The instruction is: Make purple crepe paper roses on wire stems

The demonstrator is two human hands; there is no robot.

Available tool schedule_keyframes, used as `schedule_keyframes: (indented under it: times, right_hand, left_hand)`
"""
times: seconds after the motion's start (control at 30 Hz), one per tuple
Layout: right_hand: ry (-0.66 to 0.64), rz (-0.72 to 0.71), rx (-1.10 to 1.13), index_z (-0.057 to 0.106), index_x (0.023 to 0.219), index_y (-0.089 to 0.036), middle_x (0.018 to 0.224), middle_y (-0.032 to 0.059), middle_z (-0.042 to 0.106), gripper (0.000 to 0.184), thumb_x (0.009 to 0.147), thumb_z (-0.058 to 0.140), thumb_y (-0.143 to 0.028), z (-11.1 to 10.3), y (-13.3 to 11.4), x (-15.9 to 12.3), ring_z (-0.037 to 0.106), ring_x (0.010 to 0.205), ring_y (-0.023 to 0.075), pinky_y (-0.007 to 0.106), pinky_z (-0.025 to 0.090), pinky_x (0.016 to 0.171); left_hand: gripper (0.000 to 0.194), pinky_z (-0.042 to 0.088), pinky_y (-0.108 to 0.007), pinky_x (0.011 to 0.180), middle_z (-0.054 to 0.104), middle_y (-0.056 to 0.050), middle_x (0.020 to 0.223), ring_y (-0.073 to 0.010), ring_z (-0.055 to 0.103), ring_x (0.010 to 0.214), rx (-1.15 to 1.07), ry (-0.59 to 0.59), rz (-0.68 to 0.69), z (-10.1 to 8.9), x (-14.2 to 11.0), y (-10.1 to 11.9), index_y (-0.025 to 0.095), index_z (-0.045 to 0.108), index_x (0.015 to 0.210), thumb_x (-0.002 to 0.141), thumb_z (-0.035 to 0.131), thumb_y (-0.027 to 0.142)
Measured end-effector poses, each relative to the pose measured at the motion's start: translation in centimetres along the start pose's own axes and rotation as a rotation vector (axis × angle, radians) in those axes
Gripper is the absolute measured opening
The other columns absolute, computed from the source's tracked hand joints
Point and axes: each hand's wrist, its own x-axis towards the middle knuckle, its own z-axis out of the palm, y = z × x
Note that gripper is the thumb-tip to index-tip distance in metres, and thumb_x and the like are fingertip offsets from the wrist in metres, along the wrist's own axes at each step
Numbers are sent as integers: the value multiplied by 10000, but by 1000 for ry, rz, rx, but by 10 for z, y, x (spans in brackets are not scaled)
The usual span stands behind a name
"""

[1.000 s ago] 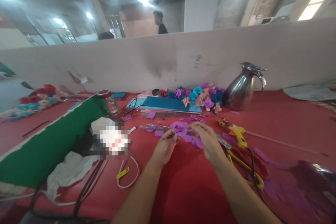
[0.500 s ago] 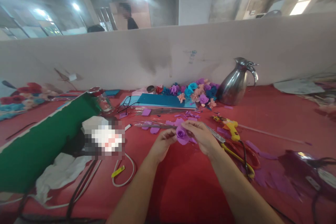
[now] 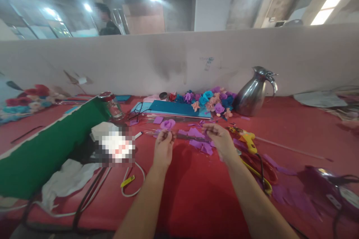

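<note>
A purple paper flower (image 3: pixel 167 124) stands upright above the fingers of my left hand (image 3: pixel 163 147), which pinches it from below. To the right, my right hand (image 3: pixel 221 141) is apart from the flower, its fingers curled together over the scraps; whatever is between the fingertips is too small to make out. Between and beneath the hands lie purple paper petals (image 3: pixel 198 142) and thin clear sticks (image 3: pixel 151 132). Scissors with yellow and red handles (image 3: pixel 267 171) lie partly hidden behind my right forearm.
A yellow glue gun (image 3: pixel 249 141) lies right of my hands. Behind are finished paper flowers (image 3: pixel 214 101), blue paper sheets (image 3: pixel 174 108) and a metal jug (image 3: pixel 251 95). On the left are a glass jar (image 3: pixel 112 106), a green board (image 3: pixel 50 145) and cables (image 3: pixel 91 190). Beyond the partition is a person (image 3: pixel 108 22).
Both hands were on the flower before. My left hand has carried it left and slightly up, while my right hand has let go of it and shifted right. The person behind moved left.
</note>
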Motion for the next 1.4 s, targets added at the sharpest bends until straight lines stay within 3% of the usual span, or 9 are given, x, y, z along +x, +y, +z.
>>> schedule_keyframes:
  times: [0.13,0.2,0.3,0.4,0.53,0.6,0.83,1.07,1.4]
  right_hand:
    - [450,-284,-668,667,1057,-214,1243,136,586,348,735,571,-303,-19,0,6,492,1166,311,469,387,923]
    - [519,-340,-819,686,1038,-217,1213,134,609,311,762,574,-303,-25,0,7,489,1160,319,479,365,941]
    - [344,-357,-719,709,884,-194,919,104,708,234,826,513,-308,-20,2,4,613,898,255,382,433,837]
    - [133,-320,-687,705,858,-200,825,76,716,251,866,478,-308,3,7,-6,630,757,213,302,440,711]
    - [-298,-369,-942,711,799,-206,824,63,711,259,863,460,-193,57,8,-26,626,809,198,293,426,782]
    - [-409,-441,-1071,714,852,-192,930,80,707,217,839,498,-179,84,8,-32,607,935,222,318,412,869]
    - [-470,-463,-1326,690,981,-122,1006,154,684,262,862,458,-106,133,16,-21,614,947,249,333,453,776]
    - [-489,-447,-1288,710,935,-113,963,157,697,266,864,458,-66,135,28,-15,631,931,246,322,455,772]
    - [-313,-258,-975,719,866,-190,939,85,734,201,834,529,-132,128,36,-13,660,893,207,266,460,753]
  left_hand:
    - [298,437,-221,687,580,54,680,-65,530,623,-13,80,129,-7,8,10,198,565,750,586,813,210]
    - [286,416,-213,652,560,51,666,-64,493,599,23,108,205,-9,10,14,190,563,733,592,808,234]
    - [235,371,-204,605,523,50,653,-69,451,595,141,254,388,-14,13,21,183,577,727,635,771,277]
    - [174,358,-212,623,505,52,665,-84,451,636,248,442,549,-21,17,27,184,593,749,684,714,291]
    - [159,358,-235,643,501,53,673,-102,448,648,318,549,603,-29,21,29,189,596,757,711,664,325]
    - [161,359,-241,649,501,52,670,-107,447,648,350,547,593,-31,21,28,190,593,750,727,642,342]
    - [155,376,-249,664,531,40,670,-124,483,676,304,587,571,-37,21,24,195,590,739,706,655,332]
    - [161,374,-249,661,525,49,672,-123,486,676,280,587,546,-38,23,22,198,596,752,698,661,336]
    - [166,389,-244,659,585,30,697,-121,517,679,240,532,475,-35,22,17,193,630,765,684,674,331]
